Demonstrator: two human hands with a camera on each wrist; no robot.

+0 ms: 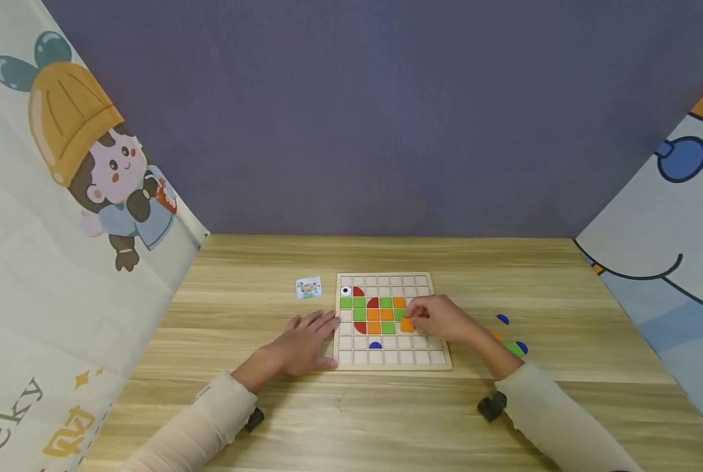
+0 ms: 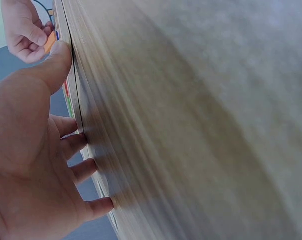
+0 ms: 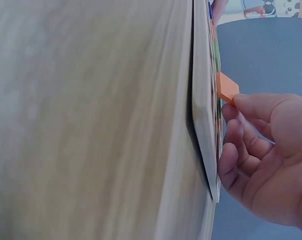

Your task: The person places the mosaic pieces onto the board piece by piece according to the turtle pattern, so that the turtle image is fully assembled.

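Note:
A square wooden grid board (image 1: 407, 358) lies on the table, partly filled with green, orange and red tiles. A round eye tile (image 1: 346, 291) sits at its upper left, and a blue half-round tile (image 1: 375, 345) lies in a lower row. My right hand (image 1: 439, 317) pinches an orange square tile (image 3: 227, 87) between thumb and forefinger; the tile stands tilted at the board's surface, beside the green squares. My left hand (image 1: 304, 344) lies with fingers spread at the board's left edge, thumb near the lower left corner. Its fingertips (image 2: 100, 207) touch down along that side.
A small picture card (image 1: 308, 288) lies left of the board's top. Right of the board are loose pieces: a blue half-round (image 1: 502, 319), an orange piece (image 1: 496, 335) partly behind the right forearm, and a green piece (image 1: 513, 349) with another blue one. A dark wall (image 1: 386, 131) stands behind the table.

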